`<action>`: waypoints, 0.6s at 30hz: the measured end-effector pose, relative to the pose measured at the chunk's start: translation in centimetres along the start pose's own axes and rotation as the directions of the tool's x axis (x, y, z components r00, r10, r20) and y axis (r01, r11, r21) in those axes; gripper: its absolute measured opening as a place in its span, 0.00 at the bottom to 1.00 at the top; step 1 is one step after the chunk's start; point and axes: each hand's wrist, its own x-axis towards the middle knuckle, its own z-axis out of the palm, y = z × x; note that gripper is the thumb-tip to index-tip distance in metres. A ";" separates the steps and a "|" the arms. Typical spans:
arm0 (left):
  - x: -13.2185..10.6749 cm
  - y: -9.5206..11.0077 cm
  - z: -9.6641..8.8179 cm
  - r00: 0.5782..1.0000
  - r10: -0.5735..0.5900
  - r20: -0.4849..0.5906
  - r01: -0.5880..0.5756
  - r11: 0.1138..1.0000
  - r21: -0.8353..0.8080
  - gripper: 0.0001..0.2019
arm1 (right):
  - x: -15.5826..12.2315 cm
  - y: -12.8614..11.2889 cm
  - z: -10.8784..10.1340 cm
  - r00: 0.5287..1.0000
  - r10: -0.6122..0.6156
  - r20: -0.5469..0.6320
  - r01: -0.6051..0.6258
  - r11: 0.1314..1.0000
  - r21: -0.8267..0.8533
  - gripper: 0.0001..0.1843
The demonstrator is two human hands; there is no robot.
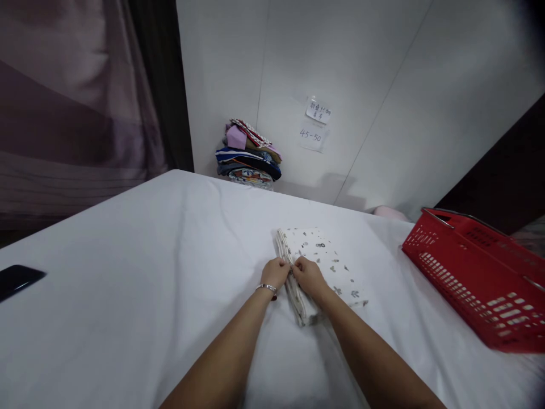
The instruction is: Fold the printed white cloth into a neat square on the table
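A folded white cloth (334, 264) printed with small dark motifs lies on the white-covered table (123, 272). Its layers are stacked along the left edge, partly hidden by my fingers. My left hand (276, 272), with a bracelet at the wrist, pinches that edge from the left side. Right beside it, my right hand (309, 275) reaches over the cloth and pinches the same edge. The fingertips of both hands nearly meet there.
A red plastic basket (472, 278) stands on the table at the right. Folded clothes (249, 156) are piled behind the far edge, against a wall with paper notes (315, 125). A dark phone-like object (19, 279) lies at the left edge, near a curtain (76, 102).
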 end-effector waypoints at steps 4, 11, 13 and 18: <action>0.1 0.0 0.0 1.000 0.010 -0.009 -0.010 1.000 -0.001 0.07 | -0.1 -0.5 -0.2 0.999 0.032 0.017 -0.031 0.998 -0.052 0.06; 0.2 -0.2 0.1 1.000 0.021 -0.005 -0.021 1.000 -0.017 0.08 | -0.1 -0.8 -0.2 0.998 0.056 0.019 -0.053 0.988 -0.143 0.05; 0.2 -0.1 0.0 1.000 0.020 -0.001 -0.020 1.000 -0.021 0.08 | 0.0 -0.7 -0.1 0.998 0.054 0.014 -0.052 0.989 -0.140 0.04; 0.3 0.1 -0.5 1.000 -0.026 -0.011 0.026 1.000 -0.005 0.09 | 0.0 -0.1 -0.1 0.999 0.039 0.008 -0.038 0.999 -0.030 0.03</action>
